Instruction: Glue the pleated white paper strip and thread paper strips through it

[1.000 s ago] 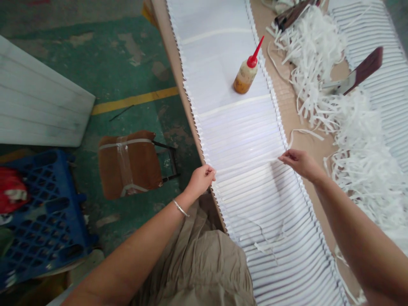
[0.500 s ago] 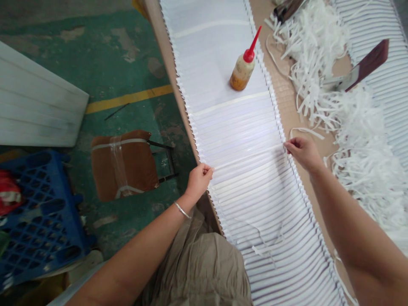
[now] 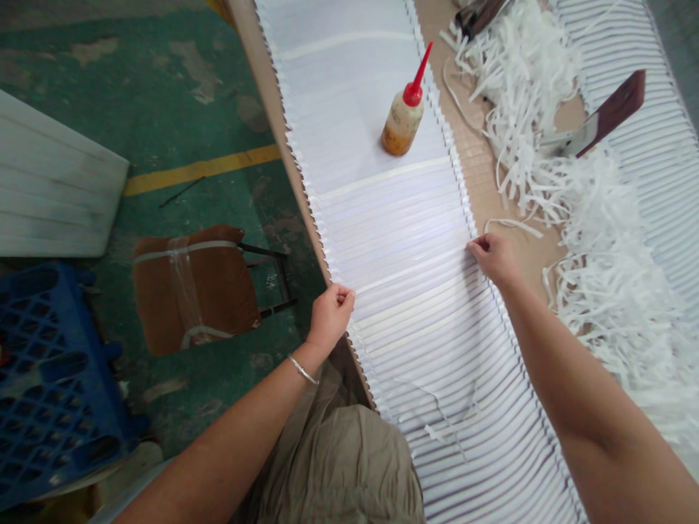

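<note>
A long white ribbed sheet (image 3: pixel 393 218), made of many overlapping strips with notched edges, runs along the table before me. My left hand (image 3: pixel 332 314) is pinched closed at its left edge, and a bracelet circles that wrist. Across the sheet, at the right edge, my right hand (image 3: pixel 494 258) is pinched closed too. A thin white strip (image 3: pixel 407 272) stretches between the two pinches, lying on or just over the ribs; exactly how the fingertips grip it is hard to see. Beyond my hands, a bottle (image 3: pixel 403 125) with a red nozzle and amber liquid stands on the sheet.
White strip offcuts (image 3: pixel 611 240) are heaped to the right, with a dark-handled flat tool (image 3: pixel 611 113) lying on them. Loose thin scraps (image 3: pixel 445 429) rest on the nearer ribs. Left of the table are a brown padded chair (image 3: pixel 196 287) and a blue plastic crate (image 3: pixel 54 386).
The view has shifted slightly, so most things sit farther left in the picture. Both hands remain pinched at the sheet's two edges with the strip between them.
</note>
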Action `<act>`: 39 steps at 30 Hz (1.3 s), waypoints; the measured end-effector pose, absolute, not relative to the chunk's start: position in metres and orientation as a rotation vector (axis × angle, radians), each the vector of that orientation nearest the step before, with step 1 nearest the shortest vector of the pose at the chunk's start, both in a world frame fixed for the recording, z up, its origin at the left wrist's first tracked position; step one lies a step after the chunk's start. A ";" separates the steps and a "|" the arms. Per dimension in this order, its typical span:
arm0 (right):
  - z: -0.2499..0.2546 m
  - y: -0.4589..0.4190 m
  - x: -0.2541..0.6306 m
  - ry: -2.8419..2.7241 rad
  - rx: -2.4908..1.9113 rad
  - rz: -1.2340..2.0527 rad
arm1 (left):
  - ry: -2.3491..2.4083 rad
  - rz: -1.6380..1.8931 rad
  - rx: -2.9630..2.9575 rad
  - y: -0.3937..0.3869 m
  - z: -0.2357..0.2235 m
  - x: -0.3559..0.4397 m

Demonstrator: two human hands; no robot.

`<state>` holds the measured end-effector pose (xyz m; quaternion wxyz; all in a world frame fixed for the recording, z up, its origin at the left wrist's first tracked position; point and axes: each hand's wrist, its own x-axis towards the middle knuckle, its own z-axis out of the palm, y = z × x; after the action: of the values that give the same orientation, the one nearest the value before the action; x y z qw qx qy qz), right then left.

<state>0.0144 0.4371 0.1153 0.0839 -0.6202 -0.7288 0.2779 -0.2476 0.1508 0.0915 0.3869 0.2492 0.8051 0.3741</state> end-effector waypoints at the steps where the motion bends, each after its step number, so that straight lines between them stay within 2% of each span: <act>1: 0.114 0.437 0.014 -2.186 -1.855 0.811 | 2.063 0.945 0.637 0.151 0.092 -0.247; 11: 0.100 0.440 0.018 -2.224 -1.854 0.720 | 2.172 0.837 0.658 0.159 0.103 -0.244; 15: 0.101 0.439 0.015 -2.186 -1.846 0.759 | 2.231 0.692 0.739 0.162 0.106 -0.244; 20: 0.128 0.430 0.021 -1.992 -1.828 0.731 | 2.317 0.418 0.785 0.160 0.113 -0.252; 22: 0.149 0.412 0.025 -1.952 -1.765 0.747 | 2.318 0.443 0.813 0.158 0.123 -0.251; 24: 0.175 0.380 0.024 -2.002 -1.666 0.923 | 2.199 0.643 0.942 0.158 0.140 -0.242; 27: 0.214 0.319 0.010 -2.129 -1.446 1.425 | 1.700 1.008 1.120 0.167 0.174 -0.216; 31: 0.253 0.259 -0.007 -2.261 -1.045 1.908 | 1.070 0.937 1.007 0.181 0.205 -0.189; 35: 0.257 0.246 -0.003 -2.065 -1.126 1.819 | 1.008 0.802 0.881 0.174 0.205 -0.188; 39: 0.237 0.243 0.000 -2.044 -1.274 1.777 | 1.183 0.912 0.791 0.159 0.199 -0.192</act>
<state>0.0000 0.2432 0.2368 0.0744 -0.4246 -0.6810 0.5920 -0.1922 0.1594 0.1991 0.6636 0.3501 0.5237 0.4035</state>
